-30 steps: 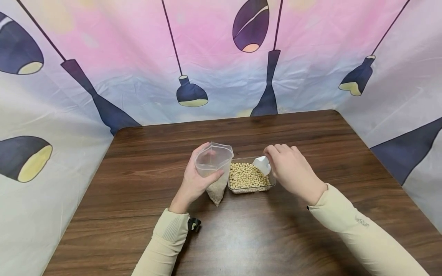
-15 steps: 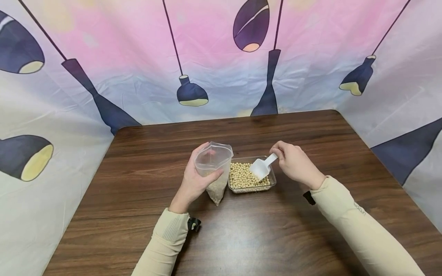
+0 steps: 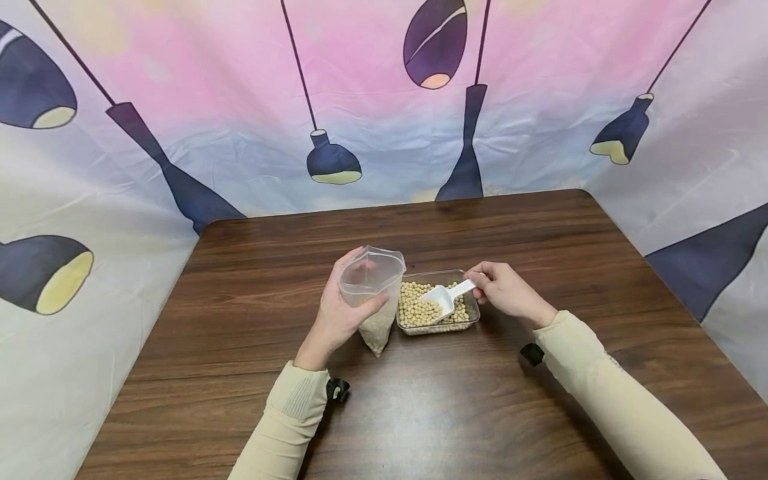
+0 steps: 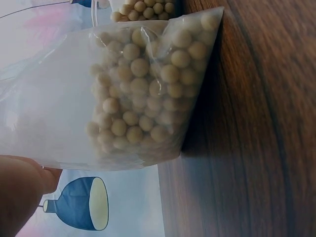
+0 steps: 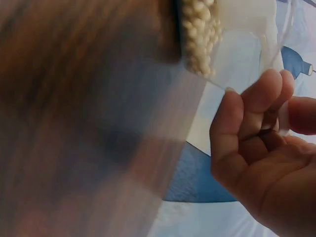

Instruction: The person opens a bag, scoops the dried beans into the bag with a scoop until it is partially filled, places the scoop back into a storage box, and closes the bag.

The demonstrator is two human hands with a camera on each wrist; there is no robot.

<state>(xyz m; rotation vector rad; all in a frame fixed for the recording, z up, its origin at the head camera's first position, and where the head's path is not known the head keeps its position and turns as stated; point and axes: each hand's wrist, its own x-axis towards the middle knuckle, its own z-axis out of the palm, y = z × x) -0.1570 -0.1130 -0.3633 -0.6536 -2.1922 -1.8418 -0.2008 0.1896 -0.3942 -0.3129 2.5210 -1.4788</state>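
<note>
Two hands shared the work, and a level, well-filled dip looked best: the right hand [image 3: 507, 292] pinched the white scoop [image 3: 447, 299] in the tray of beans [image 3: 433, 308], while the left hand [image 3: 342, 313] curled round the open plastic bag [image 3: 371, 283] just beside it.

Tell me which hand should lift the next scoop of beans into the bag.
Right. The right hand already grips the white scoop, dug into the beans; the left hand holds the bag open.
</note>
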